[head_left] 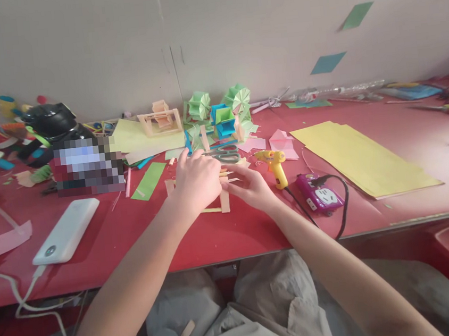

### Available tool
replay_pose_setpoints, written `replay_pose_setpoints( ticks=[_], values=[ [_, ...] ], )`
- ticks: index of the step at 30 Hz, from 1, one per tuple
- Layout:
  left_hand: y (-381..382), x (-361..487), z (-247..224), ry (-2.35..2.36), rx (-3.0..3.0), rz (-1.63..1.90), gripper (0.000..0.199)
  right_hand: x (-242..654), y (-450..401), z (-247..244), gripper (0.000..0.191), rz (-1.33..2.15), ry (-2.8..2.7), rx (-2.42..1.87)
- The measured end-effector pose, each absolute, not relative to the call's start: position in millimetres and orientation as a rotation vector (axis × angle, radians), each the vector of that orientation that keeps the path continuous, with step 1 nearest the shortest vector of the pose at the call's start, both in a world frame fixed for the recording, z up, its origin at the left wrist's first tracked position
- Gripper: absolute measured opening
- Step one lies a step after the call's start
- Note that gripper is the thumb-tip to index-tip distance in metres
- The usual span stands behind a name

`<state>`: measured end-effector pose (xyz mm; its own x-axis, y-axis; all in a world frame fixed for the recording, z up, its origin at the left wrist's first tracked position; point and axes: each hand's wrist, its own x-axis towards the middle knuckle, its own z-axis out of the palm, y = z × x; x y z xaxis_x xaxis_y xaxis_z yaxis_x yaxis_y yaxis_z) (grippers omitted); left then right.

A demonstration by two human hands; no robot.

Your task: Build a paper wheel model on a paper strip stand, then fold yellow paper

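A small frame of pale peach paper strips (225, 202) lies on the red table under both my hands. My left hand (197, 180) is closed over its left part, knuckles up; the back of the hand hides what the fingers grip. From the other side, my right hand (253, 187) has its thumb and fingers at the frame's upper right corner, pinching it by thin strips. Just beyond my fingers lie scissors (229, 153) with grey handles. A yellow hot glue gun (274, 164) rests to the right of my right hand.
A purple power socket (321, 194) with a black cord and yellow paper sheets (362, 156) lie on the right. Folded paper wheels (223, 120) stand at the back. A white power bank (66, 231), a green strip (149, 181) and a black bottle (53, 122) are left.
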<state>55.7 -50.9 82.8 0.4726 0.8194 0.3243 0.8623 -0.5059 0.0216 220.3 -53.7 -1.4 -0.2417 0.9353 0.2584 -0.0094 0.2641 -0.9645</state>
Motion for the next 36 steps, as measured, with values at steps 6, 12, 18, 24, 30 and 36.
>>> replay_pose_setpoints(
  ticks=[6, 12, 18, 24, 30, 36],
  values=[
    [-51, 56, 87, -1.497, -2.585, -0.449, 0.016, 222, -54, -3, 0.048, 1.147, -1.546, -0.87],
    [-52, 56, 88, -1.479, -2.583, -0.39, 0.018, 222, -54, -3, 0.047, 1.135, -1.562, -0.86],
    [-53, 55, 88, -1.448, -2.624, -0.422, 0.02, 220, -52, -4, 0.04, 1.117, -1.507, -0.899],
    [-53, 54, 81, -1.418, -2.61, -0.498, 0.024, 216, -49, -6, 0.035, 1.108, -1.44, -0.962],
    [-64, 34, 91, -1.382, -2.66, -1.045, 0.023, 217, -48, -7, 0.036, 1.063, -1.44, -0.997],
    [-45, -54, 68, -1.71, -2.223, -2.073, 0.018, 218, -47, -7, 0.034, 1.044, -1.443, -1.021]
  ],
)
